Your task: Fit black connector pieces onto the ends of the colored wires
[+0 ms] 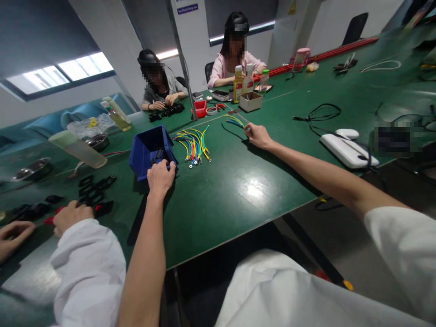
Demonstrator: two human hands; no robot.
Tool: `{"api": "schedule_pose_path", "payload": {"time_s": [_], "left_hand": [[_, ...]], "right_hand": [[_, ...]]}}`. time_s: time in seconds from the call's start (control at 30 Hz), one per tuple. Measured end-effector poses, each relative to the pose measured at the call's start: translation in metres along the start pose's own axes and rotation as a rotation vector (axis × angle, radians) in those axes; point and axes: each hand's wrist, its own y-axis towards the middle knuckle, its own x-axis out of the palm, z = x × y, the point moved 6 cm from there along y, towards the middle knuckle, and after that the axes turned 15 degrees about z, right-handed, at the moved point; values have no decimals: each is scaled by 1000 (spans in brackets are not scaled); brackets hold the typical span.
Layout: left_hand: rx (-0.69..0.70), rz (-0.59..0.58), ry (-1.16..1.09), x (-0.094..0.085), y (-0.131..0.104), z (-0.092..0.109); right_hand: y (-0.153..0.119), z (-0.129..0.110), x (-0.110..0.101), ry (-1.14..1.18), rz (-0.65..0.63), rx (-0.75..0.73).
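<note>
My left hand (pixel 161 178) is curled over the front rim of a blue plastic bin (pixel 141 147), its fingertips hidden inside. Small black parts (pixel 157 154) lie in the bin near those fingers. Farther right, my right hand (pixel 258 135) pinches a few thin wires (pixel 235 121), yellow and blue, whose far ends spread leftward just over the green table. Between my hands lies a loose bunch of short wires (pixel 195 143) in yellow, green, blue and red, with ring terminals at the near ends.
At left, a neighbour's hand (pixel 73 215) is by black frames (pixel 97 188). Two people sit across the table (pixel 218 204). Bottles (pixel 237 86), a small box (pixel 251 102) and a red bin (pixel 199 109) stand behind the wires. A white device (pixel 347 150) with cables lies right.
</note>
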Motion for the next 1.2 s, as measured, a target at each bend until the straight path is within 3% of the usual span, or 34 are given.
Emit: {"api": "schedule_pose_path", "payload": {"time_s": [0.1,0.27,0.77,1.2], "left_hand": [[-30,6,-43,3,1,-2],[-92,64,-44,6,1,-2],[-216,135,-49,15,-3,2],[-342,335,-35,23,-3,-4]], "right_hand": [[3,8,8,-97,-43,-15],[4,20,12,-186,12,1],[6,39,0,58,177,115],[7,40,6,-92,67,140]]}}
